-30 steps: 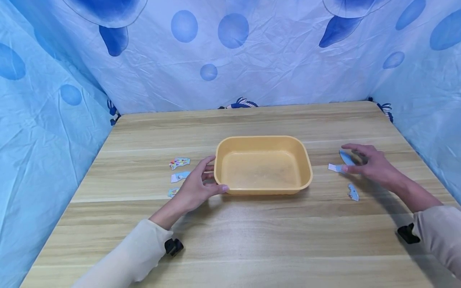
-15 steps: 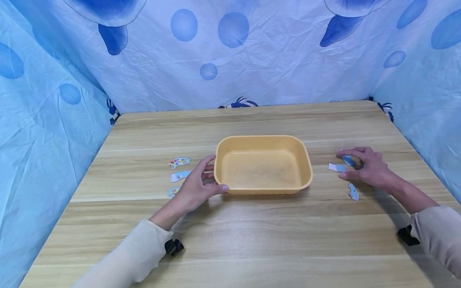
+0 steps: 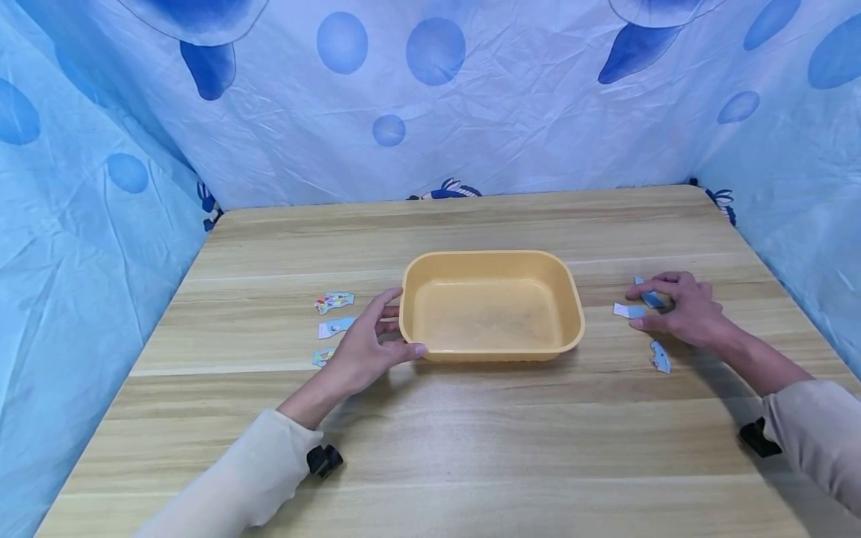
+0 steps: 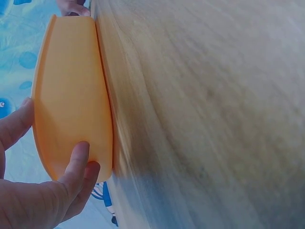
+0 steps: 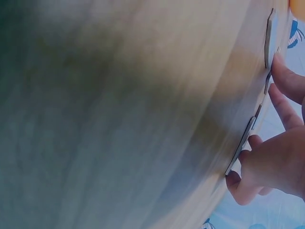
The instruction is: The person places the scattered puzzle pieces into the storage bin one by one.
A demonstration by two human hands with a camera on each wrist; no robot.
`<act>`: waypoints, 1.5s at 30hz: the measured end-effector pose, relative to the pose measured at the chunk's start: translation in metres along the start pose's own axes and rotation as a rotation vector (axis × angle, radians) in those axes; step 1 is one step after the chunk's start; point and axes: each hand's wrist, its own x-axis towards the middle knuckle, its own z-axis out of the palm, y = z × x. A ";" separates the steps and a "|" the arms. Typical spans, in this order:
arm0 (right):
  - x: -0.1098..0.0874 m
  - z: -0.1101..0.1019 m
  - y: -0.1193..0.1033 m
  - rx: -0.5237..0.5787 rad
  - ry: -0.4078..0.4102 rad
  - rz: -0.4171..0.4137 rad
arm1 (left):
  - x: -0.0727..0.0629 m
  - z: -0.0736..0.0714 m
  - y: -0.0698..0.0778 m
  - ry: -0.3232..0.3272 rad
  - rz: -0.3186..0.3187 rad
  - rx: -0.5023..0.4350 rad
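Observation:
My left hand (image 3: pixel 365 351) holds the left end of a yellow plastic tray (image 3: pixel 494 356), its thumb at the front corner of the rim. In the left wrist view, the fingers (image 4: pixel 76 164) press the tray's outer wall. On the right, my right hand (image 3: pixel 686 310) hovers low with bent, spread fingers. Its thumb tip meets the lower edge of a white and blue puzzle piece (image 3: pixel 624 310). A blue puzzle piece (image 3: pixel 652 300) lies partly hidden beneath the index finger. Nearer the front lies another blue puzzle piece (image 3: pixel 661 357). The right wrist view shows the flat pieces edge-on beside the fingers (image 5: pixel 287 112).
Left of the tray lie a multicoloured puzzle piece (image 3: pixel 334 301), a blue and white one (image 3: pixel 335 328) and another (image 3: pixel 323 357) partly covered by my left hand. Blue curtains (image 3: pixel 525 134) enclose the wooden table (image 3: pixel 498 441) at the back and sides.
My right hand has shifted slightly left, its thumb sliding off the white and blue puzzle piece to that piece's lower edge. The left hand and tray stay put.

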 end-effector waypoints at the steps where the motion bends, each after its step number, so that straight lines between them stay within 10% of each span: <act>1: 0.000 0.001 0.000 0.007 0.006 -0.001 | 0.000 0.000 0.000 -0.001 0.001 -0.001; 12: 0.000 0.004 -0.006 0.004 0.047 0.015 | 0.000 0.002 -0.001 0.001 0.009 0.000; 27: -0.006 0.010 -0.007 -0.043 0.120 -0.186 | 0.000 0.003 -0.002 0.005 0.015 -0.009; 45: -0.010 -0.007 -0.036 0.171 0.098 -0.134 | -0.001 0.004 -0.002 0.003 0.010 -0.014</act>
